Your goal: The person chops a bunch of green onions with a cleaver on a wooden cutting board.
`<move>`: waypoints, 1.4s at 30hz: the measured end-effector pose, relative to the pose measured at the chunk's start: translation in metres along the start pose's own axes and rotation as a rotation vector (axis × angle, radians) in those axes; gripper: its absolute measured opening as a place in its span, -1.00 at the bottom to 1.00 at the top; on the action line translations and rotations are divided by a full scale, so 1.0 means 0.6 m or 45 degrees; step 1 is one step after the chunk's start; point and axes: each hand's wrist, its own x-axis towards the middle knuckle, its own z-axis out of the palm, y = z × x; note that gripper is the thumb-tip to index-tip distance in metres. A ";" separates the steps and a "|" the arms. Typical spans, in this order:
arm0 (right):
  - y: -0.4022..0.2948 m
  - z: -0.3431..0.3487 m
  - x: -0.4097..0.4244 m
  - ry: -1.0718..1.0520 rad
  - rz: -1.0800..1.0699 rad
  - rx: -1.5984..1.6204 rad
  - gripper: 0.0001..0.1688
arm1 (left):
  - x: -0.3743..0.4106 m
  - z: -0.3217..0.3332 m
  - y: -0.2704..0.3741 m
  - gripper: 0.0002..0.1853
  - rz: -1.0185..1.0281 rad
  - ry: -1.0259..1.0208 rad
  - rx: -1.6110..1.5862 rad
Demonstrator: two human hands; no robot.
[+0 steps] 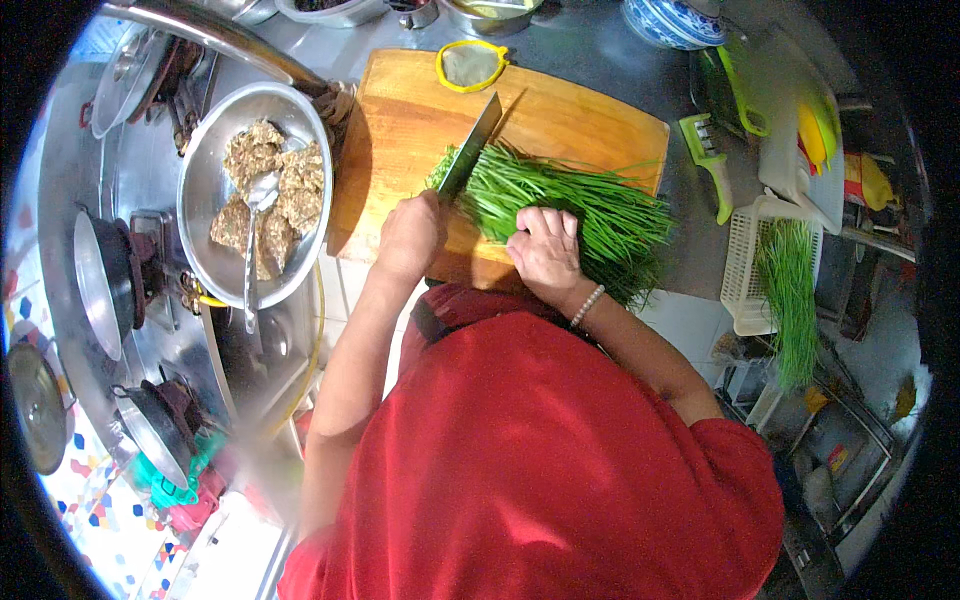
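Note:
My left hand (409, 234) is closed around the handle of a cleaver (474, 146), its blade pointing away from me and standing at the cut end of a bundle of green chives (562, 187). Small chopped pieces (441, 169) lie left of the blade. On the near side of the bundle, my right hand (547, 251) rests with curled fingers, holding the stalks down. A bead bracelet (587, 305) circles that wrist. Beneath everything is a wooden cutting board (390, 127); the stalks' far right ends hang past its edge.
Left of the board stands a steel bowl (196, 247) of minced filling (255, 146) with a spoon (253, 240). A yellow-rimmed mesh strainer (471, 66) lies at the board's far edge. To the right are a green knife sharpener (705, 161) and a plastic basket (742, 277) holding more chives (791, 300).

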 end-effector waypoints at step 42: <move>-0.011 -0.021 0.145 -0.692 0.570 -0.290 0.56 | -0.007 -0.028 0.017 -0.79 -0.060 -0.170 -0.224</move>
